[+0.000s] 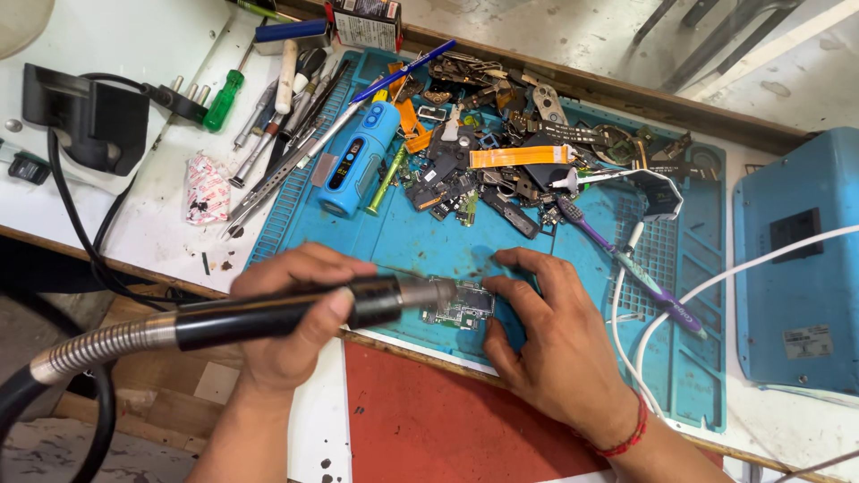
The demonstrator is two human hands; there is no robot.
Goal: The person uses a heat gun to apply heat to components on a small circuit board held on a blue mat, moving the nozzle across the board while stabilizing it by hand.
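My left hand (291, 313) grips a black hot-air wand (268, 315) with a ribbed metal hose running off to the lower left. Its metal nozzle points right, right at a small green circuit board (463, 307) lying on the blue work mat (429, 246). My right hand (546, 340), with a red thread at the wrist, rests fingers down on the mat and presses on the board's right edge with fingertips and thumb.
A heap of phone parts and flex cables (510, 134) fills the mat's far side, beside a blue cylinder device (356, 161), a purple toothbrush (626, 264) and white cables (716, 286). Screwdrivers and tweezers (277, 116) lie left. A blue box (796, 268) stands at right.
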